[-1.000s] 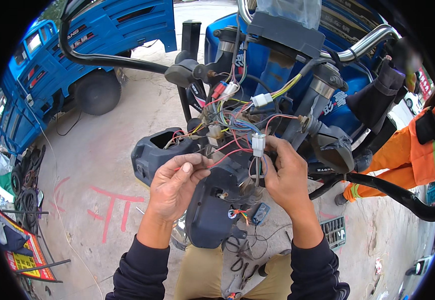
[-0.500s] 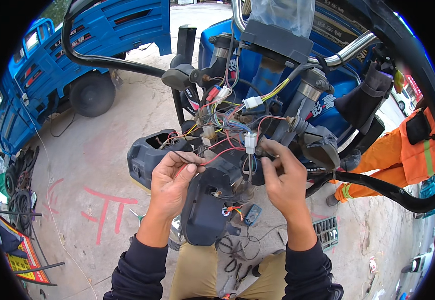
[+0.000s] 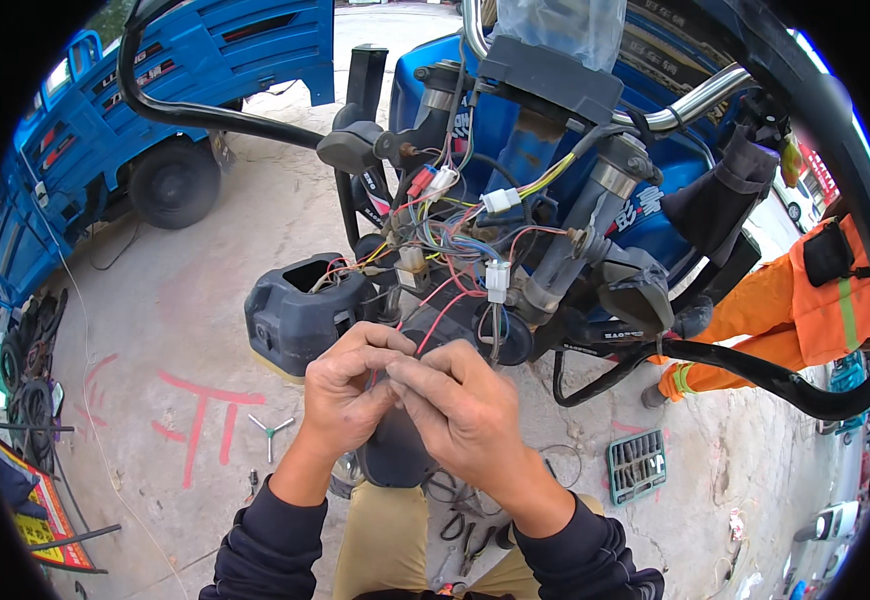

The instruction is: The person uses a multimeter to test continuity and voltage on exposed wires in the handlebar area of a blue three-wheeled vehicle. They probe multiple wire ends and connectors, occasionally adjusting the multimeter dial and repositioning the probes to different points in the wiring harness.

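Both hands meet low in front of the stripped-down front of a blue three-wheeler. My left hand [image 3: 353, 385] is closed in a pinch on a thin red wire [image 3: 439, 318] that comes down from the wiring bundle [image 3: 450, 235]. Against its fingertips, my right hand [image 3: 467, 405] pinches at the same wire; the wire's end is hidden between the fingers. Just above hangs a white plug connector [image 3: 497, 282] with dark wires below it. A second white connector [image 3: 501, 201] sits higher, on yellow wires. Beneath the hands is a black plastic cover [image 3: 395, 462], mostly covered by them.
A black plastic housing [image 3: 300, 312] stands left of the bundle. On the ground lie a three-armed wrench [image 3: 270, 432], a green-framed tray [image 3: 637, 466] and pliers [image 3: 475, 548]. A person in orange workwear [image 3: 840, 290] is at the right. A blue cargo vehicle [image 3: 215, 60] is parked far left.
My right hand has left the white connector and moved left and down to my left hand. My left hand, still pinching the red wire, has dropped slightly. The view has shifted a little.
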`<state>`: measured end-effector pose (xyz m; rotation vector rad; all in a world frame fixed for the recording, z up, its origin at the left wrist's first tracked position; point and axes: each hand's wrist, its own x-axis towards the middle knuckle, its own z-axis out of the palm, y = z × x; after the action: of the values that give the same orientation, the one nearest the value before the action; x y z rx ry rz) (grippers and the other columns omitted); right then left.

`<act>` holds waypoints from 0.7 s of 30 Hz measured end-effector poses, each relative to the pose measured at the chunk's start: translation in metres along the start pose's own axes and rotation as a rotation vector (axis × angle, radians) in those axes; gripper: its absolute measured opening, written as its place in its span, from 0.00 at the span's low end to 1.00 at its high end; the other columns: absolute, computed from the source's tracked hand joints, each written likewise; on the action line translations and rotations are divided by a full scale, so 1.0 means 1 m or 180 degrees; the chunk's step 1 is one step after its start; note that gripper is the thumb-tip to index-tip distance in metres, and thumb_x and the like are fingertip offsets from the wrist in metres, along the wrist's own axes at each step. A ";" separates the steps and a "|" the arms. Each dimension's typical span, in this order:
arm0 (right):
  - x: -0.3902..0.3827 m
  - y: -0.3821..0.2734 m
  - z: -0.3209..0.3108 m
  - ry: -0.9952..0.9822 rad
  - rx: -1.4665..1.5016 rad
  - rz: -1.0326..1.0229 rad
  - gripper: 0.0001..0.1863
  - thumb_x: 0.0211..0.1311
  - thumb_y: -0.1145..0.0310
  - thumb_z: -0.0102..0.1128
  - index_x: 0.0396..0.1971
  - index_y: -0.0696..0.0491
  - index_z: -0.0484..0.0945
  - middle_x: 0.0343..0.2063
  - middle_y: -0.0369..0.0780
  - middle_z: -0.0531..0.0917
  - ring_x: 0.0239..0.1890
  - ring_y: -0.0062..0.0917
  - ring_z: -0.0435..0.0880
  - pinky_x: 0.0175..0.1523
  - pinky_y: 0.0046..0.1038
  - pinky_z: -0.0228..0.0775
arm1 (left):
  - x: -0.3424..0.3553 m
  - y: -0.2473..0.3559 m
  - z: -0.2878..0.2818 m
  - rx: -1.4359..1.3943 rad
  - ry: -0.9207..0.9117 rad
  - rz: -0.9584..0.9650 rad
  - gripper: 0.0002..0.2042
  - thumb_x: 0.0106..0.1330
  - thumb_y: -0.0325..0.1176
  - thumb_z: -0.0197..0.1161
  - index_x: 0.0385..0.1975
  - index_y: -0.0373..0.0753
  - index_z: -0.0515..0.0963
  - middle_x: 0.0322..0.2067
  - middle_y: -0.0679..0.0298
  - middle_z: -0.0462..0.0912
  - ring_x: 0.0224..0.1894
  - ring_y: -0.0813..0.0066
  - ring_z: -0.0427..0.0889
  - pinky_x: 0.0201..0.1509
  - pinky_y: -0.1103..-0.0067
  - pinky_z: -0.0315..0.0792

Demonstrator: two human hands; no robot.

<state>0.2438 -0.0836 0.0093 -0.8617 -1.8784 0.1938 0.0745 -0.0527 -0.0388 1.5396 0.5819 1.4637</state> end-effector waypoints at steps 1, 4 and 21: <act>-0.005 0.000 -0.002 0.0013 0.0016 -0.0008 0.21 0.53 0.77 0.76 0.49 0.53 0.85 0.33 0.39 0.79 0.26 0.29 0.82 0.30 0.28 0.75 | 0.000 0.000 -0.001 0.0055 -0.0062 0.0082 0.11 0.61 0.15 0.69 0.42 0.31 0.84 0.47 0.53 0.83 0.50 0.67 0.83 0.57 0.74 0.78; -0.024 -0.004 -0.011 0.0019 -0.0035 0.0045 0.21 0.53 0.78 0.75 0.49 0.53 0.85 0.35 0.40 0.80 0.27 0.29 0.83 0.31 0.29 0.75 | 0.001 -0.001 -0.004 -0.0422 0.0301 -0.0345 0.11 0.65 0.17 0.67 0.47 0.29 0.83 0.48 0.52 0.84 0.50 0.67 0.84 0.58 0.74 0.79; -0.068 -0.019 -0.016 0.0043 -0.0378 0.0291 0.22 0.52 0.83 0.74 0.49 0.55 0.86 0.36 0.44 0.85 0.33 0.34 0.86 0.37 0.29 0.78 | -0.009 0.001 0.010 -0.2398 0.0621 -0.0647 0.08 0.75 0.23 0.60 0.50 0.34 0.73 0.63 0.35 0.75 0.66 0.44 0.77 0.62 0.67 0.83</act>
<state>0.2638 -0.1450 -0.0235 -1.0283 -1.8541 0.1330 0.0817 -0.0635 -0.0414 0.7364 0.2338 1.4499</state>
